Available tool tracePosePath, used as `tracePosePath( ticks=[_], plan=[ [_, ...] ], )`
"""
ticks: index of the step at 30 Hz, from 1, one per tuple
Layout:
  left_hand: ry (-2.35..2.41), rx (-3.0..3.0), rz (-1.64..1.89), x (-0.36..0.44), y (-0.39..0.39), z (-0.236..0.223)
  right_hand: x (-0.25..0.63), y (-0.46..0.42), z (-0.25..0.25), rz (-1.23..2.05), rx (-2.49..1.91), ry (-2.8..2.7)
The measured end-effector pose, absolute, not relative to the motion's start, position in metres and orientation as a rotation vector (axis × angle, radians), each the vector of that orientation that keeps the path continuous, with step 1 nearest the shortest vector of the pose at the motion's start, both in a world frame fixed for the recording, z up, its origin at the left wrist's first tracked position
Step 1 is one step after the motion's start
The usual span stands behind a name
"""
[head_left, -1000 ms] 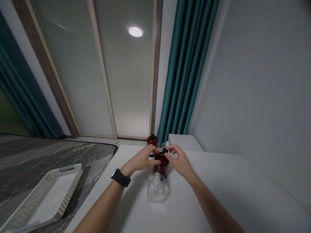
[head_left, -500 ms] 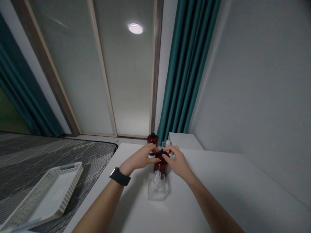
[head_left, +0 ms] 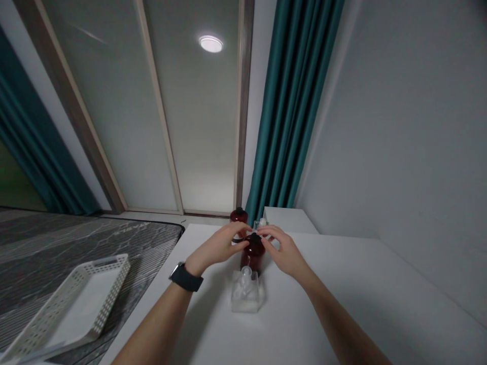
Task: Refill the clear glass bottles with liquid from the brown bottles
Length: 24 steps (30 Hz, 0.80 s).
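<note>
A dark red-brown bottle (head_left: 251, 258) stands upright on the white table, with a black pump head (head_left: 255, 237) on top. My left hand (head_left: 218, 248), a dark watch on its wrist, reaches in from the left with thumb and fingertips curled at the pump head. From the other side, my right hand (head_left: 283, 251) has its thumb and fingers bent round the right edge of the same pump head. The exact finger contact is small and partly hidden. Just in front of the bottle stands a clear square bottle (head_left: 244, 296) with a clear pump top.
Behind my left fingers stands another red-brown bottle (head_left: 238, 217) with a black top. A second clear bottle (head_left: 262, 222) is partly hidden behind my right fingers. A white perforated basket (head_left: 110, 299) lies on a grey patterned surface at left. A white box-shaped surface (head_left: 291, 220) adjoins the table.
The black pump head has turned: its spout showed toward the right earlier, and a dark strip now shows toward the left. My fingers have shifted slightly around it.
</note>
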<state>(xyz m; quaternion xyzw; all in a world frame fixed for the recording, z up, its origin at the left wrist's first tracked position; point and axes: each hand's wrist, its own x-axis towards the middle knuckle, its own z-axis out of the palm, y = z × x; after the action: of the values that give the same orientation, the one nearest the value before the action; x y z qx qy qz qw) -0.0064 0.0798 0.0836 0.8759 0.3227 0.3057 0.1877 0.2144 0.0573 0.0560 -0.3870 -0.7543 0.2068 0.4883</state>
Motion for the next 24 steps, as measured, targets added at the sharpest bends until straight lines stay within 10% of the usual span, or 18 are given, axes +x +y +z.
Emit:
tracePosePath(
  ticks=[24],
  plan=[
    [0.843,2.561,0.802,-0.008,0.076,0.088,0.211,0.059,0.041,0.590,-0.963,-1.868]
  ],
)
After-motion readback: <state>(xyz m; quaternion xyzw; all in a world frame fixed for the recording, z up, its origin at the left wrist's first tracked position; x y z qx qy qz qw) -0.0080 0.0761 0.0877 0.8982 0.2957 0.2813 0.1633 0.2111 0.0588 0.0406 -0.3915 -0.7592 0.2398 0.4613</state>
